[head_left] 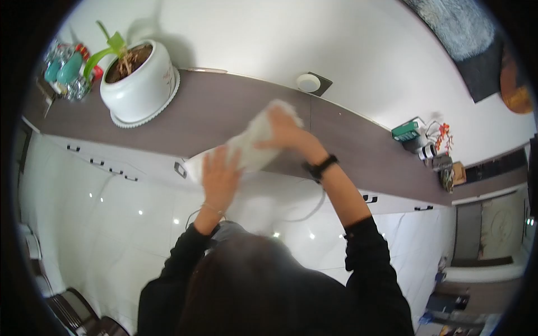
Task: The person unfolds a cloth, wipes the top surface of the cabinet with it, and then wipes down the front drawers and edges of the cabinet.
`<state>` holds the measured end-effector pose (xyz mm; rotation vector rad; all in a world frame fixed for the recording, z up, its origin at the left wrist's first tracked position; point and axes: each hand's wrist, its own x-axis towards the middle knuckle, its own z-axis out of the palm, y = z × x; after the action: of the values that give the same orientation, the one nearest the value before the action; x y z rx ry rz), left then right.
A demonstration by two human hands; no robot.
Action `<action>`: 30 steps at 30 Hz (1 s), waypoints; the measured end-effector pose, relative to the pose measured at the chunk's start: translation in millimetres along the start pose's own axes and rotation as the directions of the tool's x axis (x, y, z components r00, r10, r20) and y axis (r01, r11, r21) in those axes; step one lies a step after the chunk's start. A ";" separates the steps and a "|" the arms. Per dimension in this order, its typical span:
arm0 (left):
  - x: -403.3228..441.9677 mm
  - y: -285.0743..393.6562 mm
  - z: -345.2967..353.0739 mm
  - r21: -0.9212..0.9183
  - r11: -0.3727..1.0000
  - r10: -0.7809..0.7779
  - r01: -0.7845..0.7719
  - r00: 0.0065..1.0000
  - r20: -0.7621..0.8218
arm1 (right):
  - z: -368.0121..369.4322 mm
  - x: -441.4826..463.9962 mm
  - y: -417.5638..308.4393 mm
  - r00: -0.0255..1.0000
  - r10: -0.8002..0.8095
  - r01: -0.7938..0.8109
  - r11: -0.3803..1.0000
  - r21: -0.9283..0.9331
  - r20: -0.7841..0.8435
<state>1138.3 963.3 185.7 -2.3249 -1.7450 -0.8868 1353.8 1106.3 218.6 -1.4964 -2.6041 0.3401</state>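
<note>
A white cloth (252,143), loosely folded and slightly blurred, lies slantwise over the front edge of the brown cabinet top (224,103). My left hand (219,173) rests on the cloth's near left end, its fingers stretched out and apart. Farther up, my right hand (286,130) grips the cloth toward its far end; motion blurs the fingertips. A black band (321,167) circles my right wrist, and a thin bracelet (213,210) is on the left one.
A white pot (140,84) with a green plant stands on the cabinet's left side, beside shiny ornaments (68,73). A round white object (308,83) is near the wall. Farther right are a green box (406,130) and red flowers (444,137). Glossy tiles (129,235) cover the floor.
</note>
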 end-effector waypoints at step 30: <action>5.9 354.3 109.3 -0.111 0.886 0.462 -0.451 0.879 0.119 | -45.2 -336.9 265.0 0.863 0.439 -0.423 0.898 0.119 -0.249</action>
<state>1502.5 893.8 189.2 -2.7390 -1.1203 -0.7282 1755.1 950.4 198.5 -1.9445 -2.0173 0.2289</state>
